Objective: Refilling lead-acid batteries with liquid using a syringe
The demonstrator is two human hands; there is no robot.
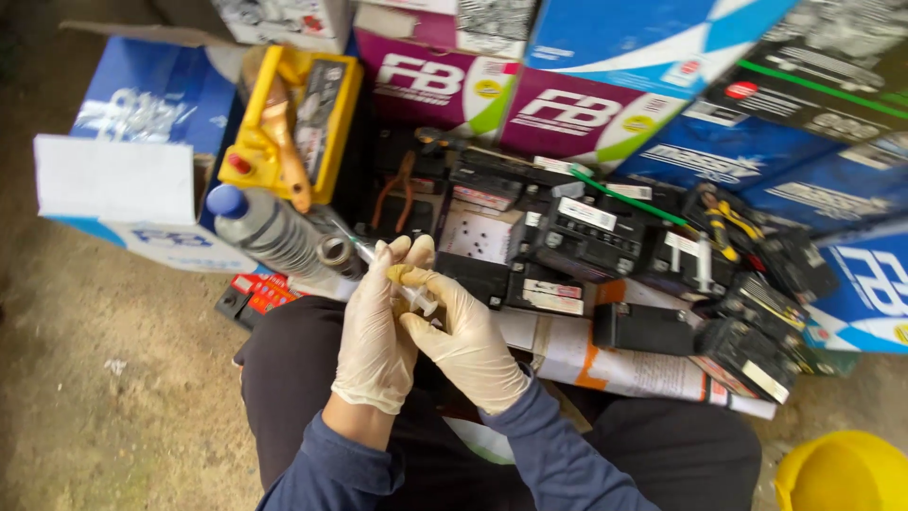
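Both my hands wear pale latex gloves and meet over my lap. My left hand [374,331] and my right hand [463,336] together hold a small clear syringe [409,295], its tip pointing up-left toward a ribbed plastic bottle with a blue cap [270,232]. The bottle lies tilted just beyond my left fingers. Several small black batteries [586,237] lie in a heap right behind my hands.
A yellow battery case [293,123] with a brush stands behind the bottle. Orange-handled pliers [397,189] lie among the batteries. Blue, purple and black cardboard boxes [567,104] ring the heap. A yellow hard hat [842,473] sits at bottom right. Bare concrete floor [104,378] is on the left.
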